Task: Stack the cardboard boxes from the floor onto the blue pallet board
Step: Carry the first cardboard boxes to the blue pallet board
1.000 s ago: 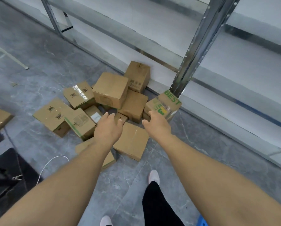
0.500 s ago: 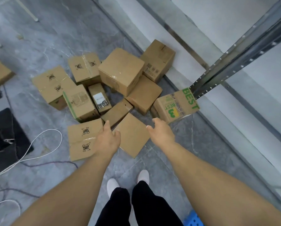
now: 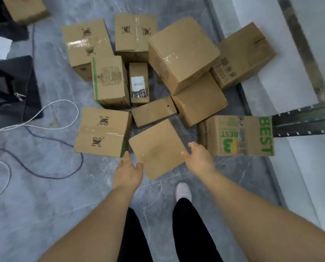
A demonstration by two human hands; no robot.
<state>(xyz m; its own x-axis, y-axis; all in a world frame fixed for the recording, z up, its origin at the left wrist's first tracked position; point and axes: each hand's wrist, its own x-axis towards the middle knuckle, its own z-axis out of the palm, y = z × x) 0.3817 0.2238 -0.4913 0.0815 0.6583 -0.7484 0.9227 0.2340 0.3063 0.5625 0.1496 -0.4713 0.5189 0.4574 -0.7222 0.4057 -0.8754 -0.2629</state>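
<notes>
On the grey marbled floor (image 3: 44, 214), a loose cluster of cardboard boxes lies beside the base of a metal shelving rack (image 3: 305, 122). Nearest the person is a plain brown box (image 3: 158, 148), turned cornerwise to the viewer and resting on the floor between a logo-printed box (image 3: 103, 132) on the left and a box marked "BEST" in green (image 3: 239, 136) on the right. The left hand (image 3: 128, 171) reaches to the plain box's near left edge, fingers extended and relaxed, thumb just at the cardboard — holding nothing. The right hand (image 3: 199, 156) sits at the box's right corner, fingers loosely spread and likewise grasping nothing; whether it actually touches the box cannot be told. Behind these lie further boxes, among them a large taped box (image 3: 182, 53) propped on its neighbours and a narrow box with a white label (image 3: 139, 83). A white cable (image 3: 50, 112) and a dark cable (image 3: 50, 140) loop across the floor at left. Both forearms, dark trouser legs and one white shoe (image 3: 183, 190) fill the foreground.
</notes>
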